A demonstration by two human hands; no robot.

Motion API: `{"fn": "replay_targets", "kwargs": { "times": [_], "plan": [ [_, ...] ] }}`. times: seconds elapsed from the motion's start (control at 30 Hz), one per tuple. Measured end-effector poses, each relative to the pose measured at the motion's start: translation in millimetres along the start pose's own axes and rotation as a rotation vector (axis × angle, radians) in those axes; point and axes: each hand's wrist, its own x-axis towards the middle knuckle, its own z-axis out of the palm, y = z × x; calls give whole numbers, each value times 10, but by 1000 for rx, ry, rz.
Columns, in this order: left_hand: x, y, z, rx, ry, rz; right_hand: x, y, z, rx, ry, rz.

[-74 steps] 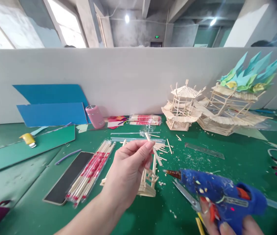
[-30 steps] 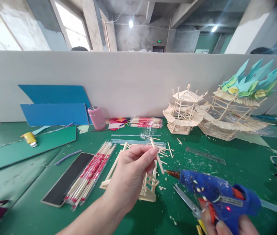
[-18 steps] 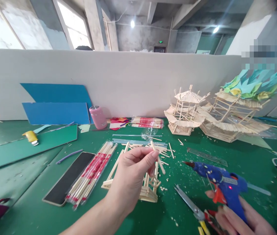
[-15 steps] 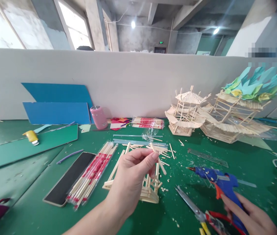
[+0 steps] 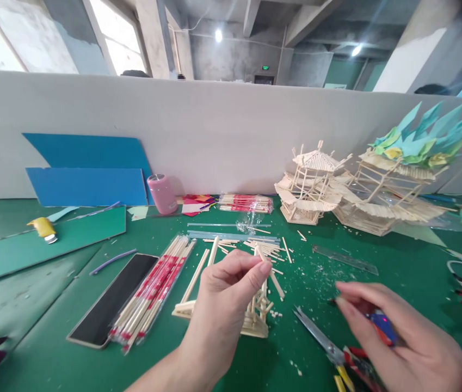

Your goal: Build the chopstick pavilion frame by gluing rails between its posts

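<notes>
My left hand (image 5: pixel 228 296) pinches a short wooden stick (image 5: pixel 276 284) between thumb and forefinger. Behind and below that hand is a small frame of wooden sticks (image 5: pixel 254 328), partly hidden by it. My right hand (image 5: pixel 398 332) hovers above the blue glue gun (image 5: pixel 383 326), its thumb and forefinger apart and nothing between them. Most of the glue gun is covered by the right hand. Scissors (image 5: pixel 319 338) with red and yellow handles lie beside it, blades pointing up and left.
Wrapped stick bundles (image 5: pixel 155 291) lie left of the frame, next to a black phone (image 5: pixel 112 299). Loose stick pieces (image 5: pixel 269 249) and a clear ruler (image 5: pixel 345 259) lie further back. Two stick pavilions (image 5: pixel 308 188), a pink can-shaped container (image 5: pixel 162 194) and blue boards (image 5: pixel 86 188) stand by the white partition.
My right hand has let go of the glue gun and moved up and left, fingers apart. My left hand, with the stick, has shifted slightly right.
</notes>
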Motion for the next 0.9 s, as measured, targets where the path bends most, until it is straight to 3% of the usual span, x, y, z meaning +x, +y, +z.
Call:
{"fn": "replay_targets", "kwargs": {
  "times": [0.13,0.3,0.53,0.63,0.8,0.9],
  "plan": [
    [-41,-16,-36,-26,7,30,425,-591,254,148,-91,-259],
    [-52,-17,-166,-83,32,51,607,-782,447,130,-170,-348],
    [-64,59,-326,-78,38,112,701,-918,576,111,-243,-329],
    [-94,108,-479,14,76,95,784,-939,582,147,-303,-249],
    [-84,137,-867,303,239,49,868,-818,562,191,-642,-51],
    [-20,91,-1004,464,210,-41,862,-758,606,161,-822,-11]
  ]
}}
